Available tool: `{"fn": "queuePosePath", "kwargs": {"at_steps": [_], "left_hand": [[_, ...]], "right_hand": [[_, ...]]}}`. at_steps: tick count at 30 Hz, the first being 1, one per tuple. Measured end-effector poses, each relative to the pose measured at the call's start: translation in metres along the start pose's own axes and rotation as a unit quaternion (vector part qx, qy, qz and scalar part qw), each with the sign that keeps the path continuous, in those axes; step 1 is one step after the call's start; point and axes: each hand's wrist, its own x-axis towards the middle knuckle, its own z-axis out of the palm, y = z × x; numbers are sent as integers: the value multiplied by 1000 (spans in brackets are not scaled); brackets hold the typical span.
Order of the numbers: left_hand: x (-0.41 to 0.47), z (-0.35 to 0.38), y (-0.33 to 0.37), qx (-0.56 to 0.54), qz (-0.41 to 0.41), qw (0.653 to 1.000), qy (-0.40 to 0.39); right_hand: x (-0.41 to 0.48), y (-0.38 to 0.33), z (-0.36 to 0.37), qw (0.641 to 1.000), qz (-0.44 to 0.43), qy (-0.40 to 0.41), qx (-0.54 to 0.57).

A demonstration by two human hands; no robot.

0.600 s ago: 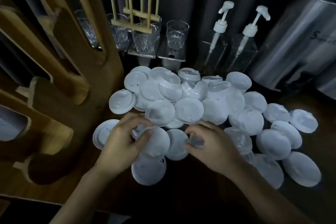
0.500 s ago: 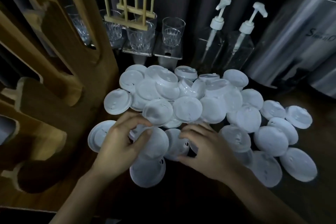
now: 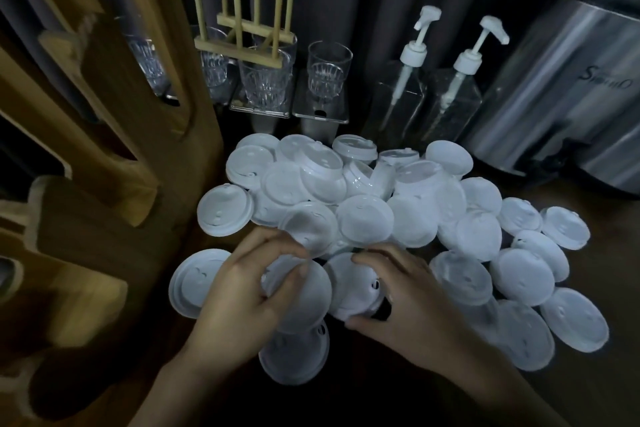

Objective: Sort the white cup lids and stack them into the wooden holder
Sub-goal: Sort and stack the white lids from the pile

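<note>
Several white cup lids (image 3: 363, 218) lie in a loose pile on the dark wooden table, spreading to the right. The wooden holder (image 3: 114, 163) stands at the left, its curved slots facing the pile. My left hand (image 3: 242, 298) is curled over a lid (image 3: 304, 291) at the pile's near edge, fingers and thumb pinching its rim. My right hand (image 3: 405, 298) grips a neighbouring lid (image 3: 349, 284) between thumb and fingers. Another lid (image 3: 294, 357) lies under the left hand's lid, and a larger one (image 3: 194, 281) shows to its left.
Behind the pile stand several clear glasses (image 3: 325, 73) on metal stands, a small wooden peg rack (image 3: 246, 42), and two pump bottles (image 3: 401, 94). A big steel urn (image 3: 568, 94) fills the back right. Dark curtain backs everything.
My right hand has slid left and closed around a lid near the left hand. The left hand keeps its hold on its lid. The view has shifted slightly.
</note>
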Motion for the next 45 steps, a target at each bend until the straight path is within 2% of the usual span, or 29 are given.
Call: {"fn": "queuePosePath", "kwargs": {"at_steps": [4,9,11,14,17,20,23,28,33,40,45], "left_hand": [[5,5,6,11,13,1000,-15],[2,13,12,45,56,991,-116],[-2,16,12,66,53,988,-131],[-6,20,13,67,37,992,-97],[-10,21,19,-33,-24,998,-45],[-13,22,25,-172,-135,976,4],[-13,23,23,-239,-197,950,35],[-11,23,26,-301,-239,921,61],[-7,20,29,-299,-233,924,53],[4,20,30,-303,-222,925,57],[8,17,25,-305,-230,923,51]], "right_hand": [[3,-4,-19,995,10,28,95],[10,-14,-28,978,42,85,186],[13,-21,-25,970,49,102,213],[16,-28,-23,964,48,105,238],[13,-24,-27,957,46,103,267],[3,-8,-30,973,41,125,187],[-11,16,-24,988,42,125,85],[-21,38,-17,991,55,118,-26],[-12,40,-19,982,82,125,-119],[-1,42,-16,977,91,139,-136],[-1,42,-21,981,100,160,-35]]}}
